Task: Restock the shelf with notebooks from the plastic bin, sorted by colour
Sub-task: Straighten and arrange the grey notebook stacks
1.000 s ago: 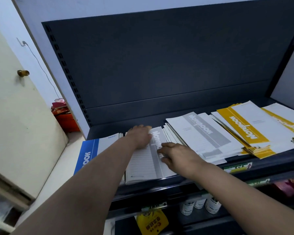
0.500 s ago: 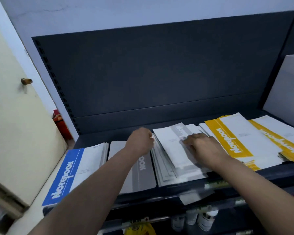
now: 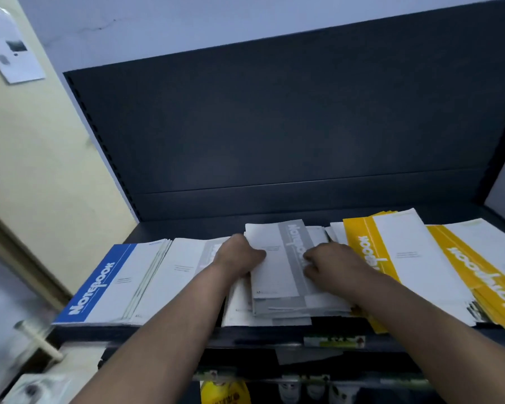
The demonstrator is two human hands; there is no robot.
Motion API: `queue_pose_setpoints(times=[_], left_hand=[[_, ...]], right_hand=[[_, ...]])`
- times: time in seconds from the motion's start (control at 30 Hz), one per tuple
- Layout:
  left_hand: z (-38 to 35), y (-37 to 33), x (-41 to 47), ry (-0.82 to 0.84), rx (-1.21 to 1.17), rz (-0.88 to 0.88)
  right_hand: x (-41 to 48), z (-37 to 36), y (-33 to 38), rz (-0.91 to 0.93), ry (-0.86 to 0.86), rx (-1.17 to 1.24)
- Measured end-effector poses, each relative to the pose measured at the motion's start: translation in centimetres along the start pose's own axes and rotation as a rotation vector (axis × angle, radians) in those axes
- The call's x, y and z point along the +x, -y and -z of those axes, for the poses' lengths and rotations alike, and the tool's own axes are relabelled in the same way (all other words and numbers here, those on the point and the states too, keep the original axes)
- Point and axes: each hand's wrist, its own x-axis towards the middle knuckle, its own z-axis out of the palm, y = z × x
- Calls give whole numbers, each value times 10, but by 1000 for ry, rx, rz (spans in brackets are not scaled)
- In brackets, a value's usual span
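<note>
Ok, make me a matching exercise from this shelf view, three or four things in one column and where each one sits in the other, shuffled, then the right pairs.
Things
1. blue notebooks
2. yellow notebooks
3. grey notebook stack
4. left hand

Places
A. right end of the shelf
B. middle of the shelf, under both hands
C. left end of the shelf
D. on the left edge of the grey stack

Pairs: 1-C, 2-A, 3-B, 4-D
</note>
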Motion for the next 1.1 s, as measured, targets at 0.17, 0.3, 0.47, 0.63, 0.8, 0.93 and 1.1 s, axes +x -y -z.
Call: queue_pose_setpoints(times=[0.17,0.3,0.47,0.63,0.8,0.93,1.1], left_hand=[[0,-17,0,-87,-13,15],[-3,-31,2,-89,-69,15],[1,-28,-5,-147,-208,-53],[15,-22,-21,-221,-628,-352],[20,-21,-30,-235,-808,-542],[15,-15,-33,-191,-851,-550],[-1,-9,-36,-37,-752,-478]], right_hand=[[1,2,-5,18,16,46],[0,5,-5,-9,11,78],[-6,9,-11,-77,-75,383],[2,21,-7,-159,-330,825],[8,39,-1,-89,-534,1204],[-7,42,3,35,-548,1232],[-8,28,6,35,-365,1263]])
